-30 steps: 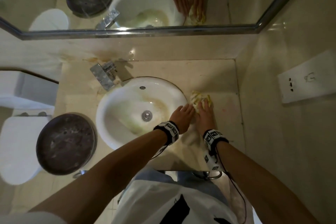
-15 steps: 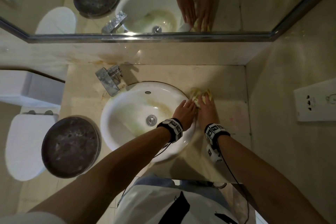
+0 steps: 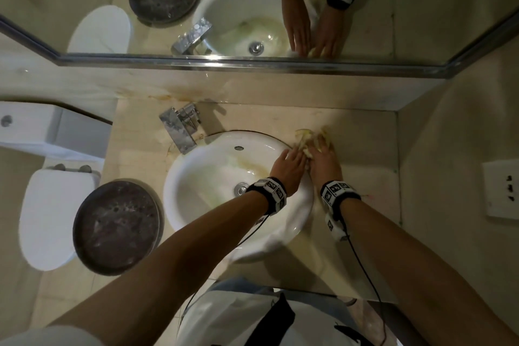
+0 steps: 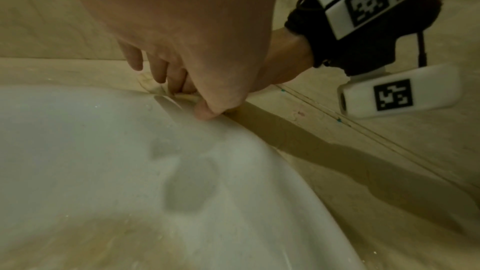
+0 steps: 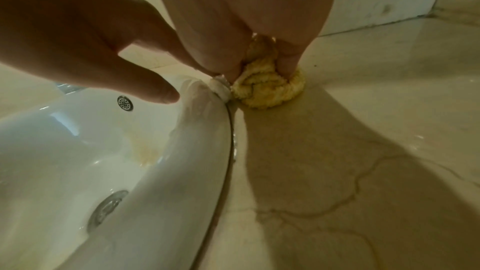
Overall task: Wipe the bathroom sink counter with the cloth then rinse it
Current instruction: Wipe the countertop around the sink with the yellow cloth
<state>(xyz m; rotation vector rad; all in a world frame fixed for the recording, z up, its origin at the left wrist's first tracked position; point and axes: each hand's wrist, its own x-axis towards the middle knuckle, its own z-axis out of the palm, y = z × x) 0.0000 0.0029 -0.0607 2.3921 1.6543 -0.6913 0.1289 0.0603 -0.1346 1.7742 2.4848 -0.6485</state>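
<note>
A bunched yellow cloth (image 3: 304,139) (image 5: 270,89) lies on the beige stone counter (image 3: 365,149) against the back right rim of the white sink (image 3: 213,143). My right hand (image 3: 323,157) (image 5: 246,17) presses down on the cloth, thumb and fingers curled round its folds. Beside it my left hand (image 3: 289,163) (image 4: 182,48) rests on the sink rim, fingers mostly straight and tips at the cloth's edge. Most of the cloth is hidden under both hands in the head view.
A chrome faucet (image 3: 179,129) stands at the sink's back left, and the drain (image 3: 240,189) sits in the stained bowl. A dark round basin (image 3: 116,226) and a white toilet (image 3: 47,213) are to the left. Mirror (image 3: 252,8) behind, wall with a socket (image 3: 502,188) close on the right.
Both hands have slid the cloth away from me along the sink's right rim, toward the back wall. The head view has also shifted slightly.
</note>
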